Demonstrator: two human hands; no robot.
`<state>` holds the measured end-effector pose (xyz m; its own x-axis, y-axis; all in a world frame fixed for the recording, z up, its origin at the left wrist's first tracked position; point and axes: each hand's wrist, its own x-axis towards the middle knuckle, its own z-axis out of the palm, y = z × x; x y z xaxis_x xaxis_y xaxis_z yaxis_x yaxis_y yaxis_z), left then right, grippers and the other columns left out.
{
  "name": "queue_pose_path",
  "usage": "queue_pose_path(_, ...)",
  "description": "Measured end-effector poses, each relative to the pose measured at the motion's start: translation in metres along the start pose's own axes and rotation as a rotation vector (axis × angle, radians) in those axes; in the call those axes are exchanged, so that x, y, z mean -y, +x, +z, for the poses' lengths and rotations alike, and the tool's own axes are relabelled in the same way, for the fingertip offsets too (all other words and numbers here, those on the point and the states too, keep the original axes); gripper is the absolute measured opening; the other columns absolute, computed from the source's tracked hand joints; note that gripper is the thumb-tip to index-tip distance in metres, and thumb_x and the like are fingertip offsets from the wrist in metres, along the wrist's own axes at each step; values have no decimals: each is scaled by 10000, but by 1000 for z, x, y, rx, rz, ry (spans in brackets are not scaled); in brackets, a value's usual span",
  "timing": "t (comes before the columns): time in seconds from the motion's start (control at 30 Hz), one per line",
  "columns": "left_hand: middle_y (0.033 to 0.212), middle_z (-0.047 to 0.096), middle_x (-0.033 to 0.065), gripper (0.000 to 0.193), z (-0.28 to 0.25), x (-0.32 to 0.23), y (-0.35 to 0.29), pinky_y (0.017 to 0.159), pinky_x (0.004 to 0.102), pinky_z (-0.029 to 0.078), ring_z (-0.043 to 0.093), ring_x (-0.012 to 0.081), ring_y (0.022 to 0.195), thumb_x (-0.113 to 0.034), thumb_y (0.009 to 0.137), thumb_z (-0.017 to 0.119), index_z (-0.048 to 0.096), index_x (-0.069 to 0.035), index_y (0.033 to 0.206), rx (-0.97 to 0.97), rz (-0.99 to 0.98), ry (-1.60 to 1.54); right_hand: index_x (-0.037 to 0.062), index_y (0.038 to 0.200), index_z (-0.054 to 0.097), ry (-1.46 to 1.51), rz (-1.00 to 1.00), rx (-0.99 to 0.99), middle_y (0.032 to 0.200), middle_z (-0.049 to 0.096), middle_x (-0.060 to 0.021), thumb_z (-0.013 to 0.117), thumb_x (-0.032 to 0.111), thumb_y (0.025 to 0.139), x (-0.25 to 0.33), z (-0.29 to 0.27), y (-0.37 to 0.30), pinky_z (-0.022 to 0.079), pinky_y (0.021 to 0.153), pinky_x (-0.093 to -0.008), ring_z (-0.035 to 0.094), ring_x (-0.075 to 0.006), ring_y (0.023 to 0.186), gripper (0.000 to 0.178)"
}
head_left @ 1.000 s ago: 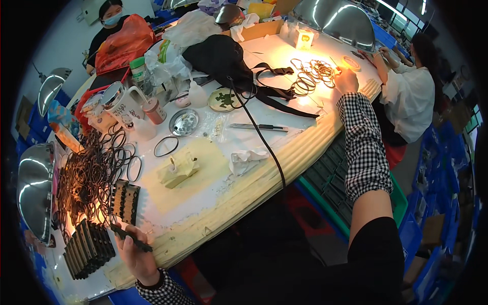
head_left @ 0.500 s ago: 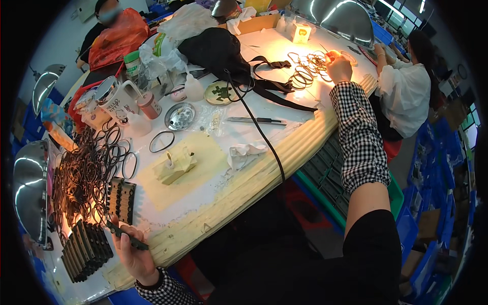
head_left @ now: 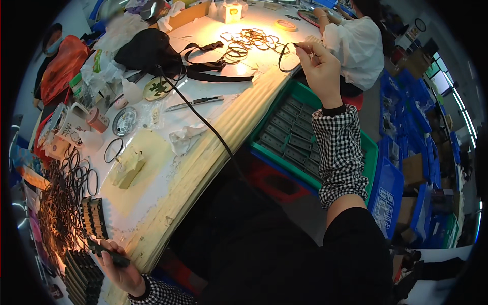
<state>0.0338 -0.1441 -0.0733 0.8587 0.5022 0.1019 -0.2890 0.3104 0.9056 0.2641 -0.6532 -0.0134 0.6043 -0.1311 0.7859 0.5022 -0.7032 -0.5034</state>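
My left hand (head_left: 123, 277), low at the left, is closed on a short dark strip-shaped part (head_left: 112, 254). Beside it, a row of similar dark parts (head_left: 82, 279) stands on the table, and a smaller group (head_left: 93, 218) lies just beyond. Raised over the table's right edge, my right hand (head_left: 324, 68) pinches a thin dark loop band (head_left: 280, 61) between thumb and fingers. More loop bands (head_left: 251, 38) are spread under the lamp light, left of that hand. A tangled heap of brown-black bands (head_left: 56, 203) covers the table's left end.
Below my right forearm sits a green crate (head_left: 373, 161) holding several dark flat parts. A yellow block (head_left: 127, 170), pen (head_left: 195, 103), crumpled tissue (head_left: 185, 138) and black bag (head_left: 147, 51) lie on the table, a cord hanging over its edge. Another person (head_left: 353, 48) sits at far right.
My right hand has come off the pile of bands toward me, now with one band in its fingers. My left hand still holds the dark part. The whole view has turned to the right.
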Motion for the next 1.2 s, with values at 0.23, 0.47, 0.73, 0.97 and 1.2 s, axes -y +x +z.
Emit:
queue_pose_path(0.23, 1004, 583, 91, 217, -16, -4, 6, 789, 252, 504, 567, 156, 939, -128, 956, 555, 510, 7, 1120, 157, -29, -32, 7, 925, 702, 35, 146, 9, 661, 636, -4, 681, 124, 828, 21, -15, -16, 330, 446, -198, 416, -9, 489, 153)
queue_pose_path(0.47, 1054, 567, 104, 304, -20, 4, 8, 792, 242, 517, 561, 141, 948, -138, 944, 586, 474, 29, 1172, 27, -29, 41, 18, 965, 703, 164, 43, 141, 821, 684, -53, 661, 55, 818, 78, 19, -15, 417, 519, -212, 533, -62, 597, 157)
queue_pose_path(0.73, 1087, 517, 108, 573, 8, 1, -12, 617, 223, 458, 498, 120, 743, -130, 843, 685, 376, -2, 1308, 196, -105, -279, 23, 855, 648, 531, -85, 554, 760, 649, -80, 680, 9, 764, 175, 74, -41, 478, 559, -280, 619, -182, 650, 97)
queue_pose_path(0.97, 1435, 296, 343, 699, 74, 7, -19, 562, 267, 535, 665, 233, 661, -93, 688, 776, 439, 43, 1286, 470, -324, -312, 48, 867, 677, 671, -165, 748, 751, 648, -48, 725, 9, 739, 211, 116, -73, 402, 514, -274, 527, -160, 585, 142)
queue_pose_path(1.2, 1366, 429, 266, 688, 75, 7, -27, 591, 275, 532, 637, 201, 670, -98, 711, 736, 433, 67, 1306, 455, -440, -347, 11, 890, 654, 730, -55, 913, 781, 664, -76, 664, 10, 795, 219, 120, -88, 489, 555, -272, 648, -180, 672, 96)
